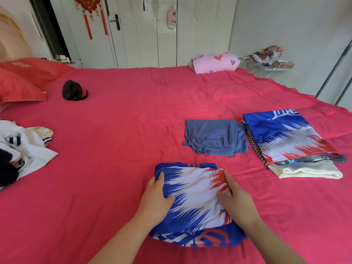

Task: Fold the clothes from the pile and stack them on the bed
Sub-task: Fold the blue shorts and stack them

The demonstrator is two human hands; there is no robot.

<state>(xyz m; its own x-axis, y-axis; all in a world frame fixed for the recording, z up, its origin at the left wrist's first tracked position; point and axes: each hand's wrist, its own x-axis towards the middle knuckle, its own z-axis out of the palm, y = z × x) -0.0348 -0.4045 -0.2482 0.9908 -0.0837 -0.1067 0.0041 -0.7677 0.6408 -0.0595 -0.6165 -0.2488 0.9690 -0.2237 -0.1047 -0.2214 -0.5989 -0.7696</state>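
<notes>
The patterned garment (194, 193), blue and white with red flashes, lay part-folded on the near side of the bed (123, 130), directly in front of the person. The left hand (155, 197) rested on its left edge and the right hand (237, 195) on its right edge by the gathered waistband. Both had fairly straight fingers laid on the cloth and thumbs spread across the top. Whether any outer fingers tucked under the edges could not be seen.

The fabric looked thin, light and slick, likely to slide and spring open. It would probably best be taken at both side edges of the fold, with thumbs above and fingers beneath, and carried flat.

Just beyond lay folded grey-blue shorts (215, 138). Beside them on the right was a stack (285, 136), a matching patterned piece on top of a cream one. The unfolded pile (22, 149) sat well apart at the left edge. Farther off were a pink bundle (215, 61), a small black object (73, 90) and red pillows (19, 82).
</notes>
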